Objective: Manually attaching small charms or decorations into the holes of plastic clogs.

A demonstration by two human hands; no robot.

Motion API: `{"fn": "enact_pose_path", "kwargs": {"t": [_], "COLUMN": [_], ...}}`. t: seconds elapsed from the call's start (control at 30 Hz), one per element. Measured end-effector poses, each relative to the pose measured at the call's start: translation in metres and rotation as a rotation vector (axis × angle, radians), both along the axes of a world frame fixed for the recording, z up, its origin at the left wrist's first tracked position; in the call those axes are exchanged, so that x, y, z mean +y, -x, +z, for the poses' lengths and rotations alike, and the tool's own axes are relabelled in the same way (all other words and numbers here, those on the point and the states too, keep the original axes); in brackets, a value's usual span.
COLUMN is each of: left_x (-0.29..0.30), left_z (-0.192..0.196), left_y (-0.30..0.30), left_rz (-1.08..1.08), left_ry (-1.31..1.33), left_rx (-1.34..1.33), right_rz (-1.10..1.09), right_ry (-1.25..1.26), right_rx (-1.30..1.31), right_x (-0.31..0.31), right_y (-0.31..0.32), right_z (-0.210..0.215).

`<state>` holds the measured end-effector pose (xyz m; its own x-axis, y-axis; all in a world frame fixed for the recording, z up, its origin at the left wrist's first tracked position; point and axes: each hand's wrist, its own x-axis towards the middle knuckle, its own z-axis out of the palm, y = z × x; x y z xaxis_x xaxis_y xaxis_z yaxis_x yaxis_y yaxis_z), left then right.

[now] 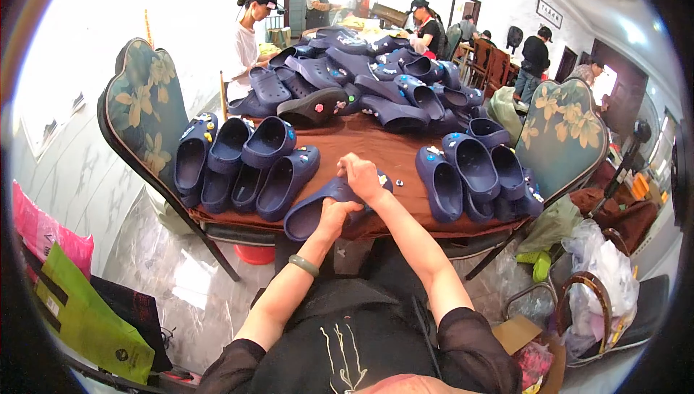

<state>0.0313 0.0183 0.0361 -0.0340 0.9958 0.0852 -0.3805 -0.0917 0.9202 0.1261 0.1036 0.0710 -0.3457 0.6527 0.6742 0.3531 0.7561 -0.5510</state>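
Lying at the near edge of the counter (390, 155), one navy clog (318, 206) sits between both hands, its long axis running from lower left to upper right; which end is the toe cannot be told.

- Green bag (87, 318), far left on the floor, with a pink bag (43, 231) behind it; contents not visible.
- Floral chair (141, 105), left of the counter.
- Left group of clogs (246, 166): navy, several side by side, openings up, some with small coloured charms on top.
- Left hand (334, 215): fingers curled around the clog's near rim, gripping it; a green bangle (303, 265) on the wrist.
- Right hand (359, 176): closed over the clog's far end, pressing down on it; small charms (383, 179) lie just beside it on the brown cloth.
- Large heap of clogs (376, 83): piled mid-counter, pointing many ways.
- Right group of clogs (473, 173): navy, side by side.
- Second floral chair (564, 134), at the right.
- Clear plastic bags (600, 264), lower right on the floor; contents unclear.
- Other people stand and sit at the far side of the room.
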Motion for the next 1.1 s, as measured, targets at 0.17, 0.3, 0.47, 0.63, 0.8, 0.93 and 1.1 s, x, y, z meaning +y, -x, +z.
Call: {"fn": "enact_pose_path", "kwargs": {"t": [0.17,0.3,0.47,0.63,0.8,0.93,1.1], "left_x": [0.009,0.043,0.058,0.038,0.006,0.001,-0.001], "left_z": [-0.002,-0.008,-0.011,-0.020,-0.008,-0.019,-0.026], "left_y": [-0.002,0.032,0.030,0.051,0.005,0.000,0.006], "left_rz": [0.013,0.141,0.124,0.140,0.068,0.015,-0.008], "left_ry": [-0.104,0.073,0.175,0.096,-0.126,-0.081,-0.116], "left_rx": [0.048,-0.093,-0.276,-0.195,-0.034,0.031,0.151], "right_rz": [-0.065,-0.435,-0.584,-0.670,-0.793,-0.792,-0.705], "right_ry": [-0.082,-0.165,-0.078,-0.290,-0.208,-0.258,-0.267], "right_rx": [0.361,0.225,-0.080,-0.310,-0.695,-0.727,-0.254], "right_x": [-0.007,0.014,0.044,0.026,0.039,0.052,0.031], "right_y": [-0.027,-0.092,-0.155,-0.113,-0.136,-0.135,-0.110], "right_z": [0.026,0.027,-0.067,-0.080,-0.083,-0.083,-0.050]}}
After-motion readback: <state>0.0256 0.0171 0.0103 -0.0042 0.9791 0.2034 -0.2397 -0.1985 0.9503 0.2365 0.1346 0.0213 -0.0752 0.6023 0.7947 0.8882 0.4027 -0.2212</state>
